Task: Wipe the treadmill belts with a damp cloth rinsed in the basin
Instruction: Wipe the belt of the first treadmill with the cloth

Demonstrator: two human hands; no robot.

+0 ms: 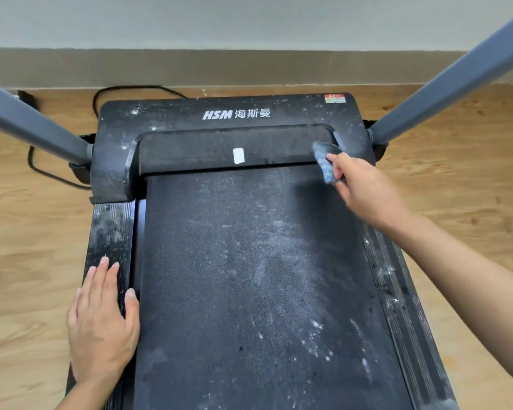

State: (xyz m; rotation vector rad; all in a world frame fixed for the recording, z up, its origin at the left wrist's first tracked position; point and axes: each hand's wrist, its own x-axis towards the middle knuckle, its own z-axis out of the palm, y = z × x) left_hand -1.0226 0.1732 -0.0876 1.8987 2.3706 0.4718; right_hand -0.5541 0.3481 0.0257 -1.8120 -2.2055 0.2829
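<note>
Treadmill belt (249, 276), a wide black textured rubber strip, fills the middle of the view and runs away from the person toward a skirting board. White dust lies over most of it, thickest along the centre and near the right edge.

At the belt's far right corner, where it slips under the black plastic motor cover (234, 116), sits the bunched blue patterned cloth (323, 161). The right hand (365, 190) reaches out with its fingers curled round the cloth, pressing it into that corner. Starting at the far end probably lets the person pull the dust back along the belt. The task looks barely begun.

The left hand (101, 327) lies flat on the ribbed black left side rail (110, 232), fingers straight, thumb spread toward the belt's edge and holding nothing. It seems placed there to prop up the body during the long reach.

Two grey metal uprights (33, 125) rise from either side of the cover. A small white label (238, 155) is stuck on the cover's inner face. A black power cable (125, 90) loops over the light wooden floor (456, 173).

No basin or other container is in view, so its contents cannot be told. Whether the cloth is damp cannot be judged either.
</note>
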